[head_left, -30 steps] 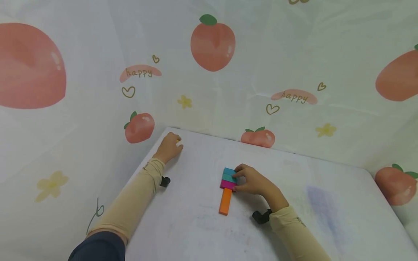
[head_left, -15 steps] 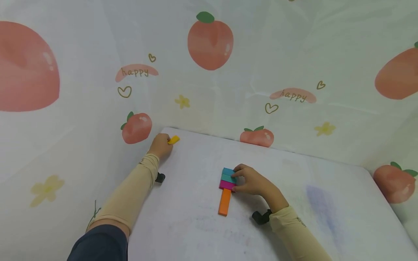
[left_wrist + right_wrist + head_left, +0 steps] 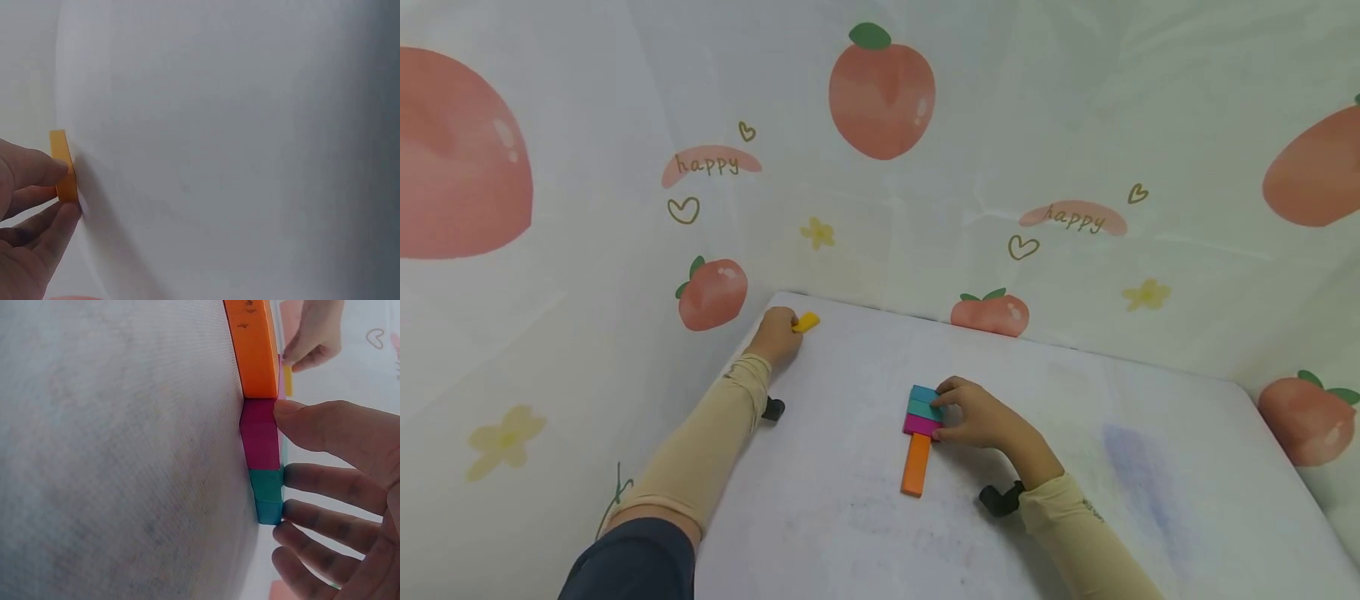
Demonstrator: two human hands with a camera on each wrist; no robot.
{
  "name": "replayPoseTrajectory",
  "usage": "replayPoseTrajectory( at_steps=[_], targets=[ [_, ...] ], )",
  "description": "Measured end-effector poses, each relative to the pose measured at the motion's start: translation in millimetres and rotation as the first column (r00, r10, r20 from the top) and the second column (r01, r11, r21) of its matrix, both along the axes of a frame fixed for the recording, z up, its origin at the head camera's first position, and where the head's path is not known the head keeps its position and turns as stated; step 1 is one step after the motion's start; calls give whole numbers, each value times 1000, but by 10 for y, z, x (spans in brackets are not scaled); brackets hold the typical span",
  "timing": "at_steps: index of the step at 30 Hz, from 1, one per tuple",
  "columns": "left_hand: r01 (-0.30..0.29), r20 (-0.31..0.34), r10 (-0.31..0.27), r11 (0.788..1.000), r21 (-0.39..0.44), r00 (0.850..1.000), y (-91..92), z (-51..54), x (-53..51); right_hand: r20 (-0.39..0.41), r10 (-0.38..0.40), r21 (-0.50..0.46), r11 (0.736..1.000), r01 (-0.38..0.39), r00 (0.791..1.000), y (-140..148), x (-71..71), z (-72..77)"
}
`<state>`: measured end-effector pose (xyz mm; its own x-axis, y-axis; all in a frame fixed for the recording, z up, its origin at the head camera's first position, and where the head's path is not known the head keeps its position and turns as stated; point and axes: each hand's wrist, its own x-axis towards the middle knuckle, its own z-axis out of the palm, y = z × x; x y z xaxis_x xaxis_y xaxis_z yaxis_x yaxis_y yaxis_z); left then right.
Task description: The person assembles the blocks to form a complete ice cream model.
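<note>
At the table's far left corner my left hand pinches a small yellow block between thumb and fingers. The left wrist view shows that block tilted on edge near the white surface. Mid-table, a blue block, a teal block and a magenta block lie side by side against each other. An orange block extends toward me from the magenta one. My right hand touches their right ends: the thumb rests on the magenta block, the loosely extended fingers on the teal and blue ones.
The white tabletop has a faint purple stain on the right. A cloth printed with peaches hangs behind and at the sides. Black wrist cameras sit under both wrists.
The yellow block, mostly hidden behind my left fingers a second ago, now sticks out from them. My left hand went left, then slightly back right. My right hand and the other blocks stay put.
</note>
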<state>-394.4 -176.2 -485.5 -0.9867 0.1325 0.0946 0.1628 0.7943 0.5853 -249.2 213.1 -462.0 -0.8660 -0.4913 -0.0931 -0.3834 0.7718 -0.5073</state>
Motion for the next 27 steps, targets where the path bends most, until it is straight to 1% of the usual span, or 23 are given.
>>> replayPoseTrajectory(
  at_steps=[5,13,17,23,27],
  targets=[
    [50,25,-50,999,0,998,170,40,25,-2,2,-2,1000,-2,1000,5,4,5],
    [136,67,-136,991,9,988,497,36,60,-6,3,2,1000,-3,1000,9,-2,-11],
    [171,90,-172,985,12,981,671,51,107,-1,-3,4,1000,3,1000,10,-6,-25],
    [230,120,-229,973,9,966,939,111,193,7,-16,10,1000,16,1000,3,-4,-21],
    [262,120,-260,965,-1,958,1113,120,231,14,-23,17,1000,22,1000,-5,2,-5]
  ],
)
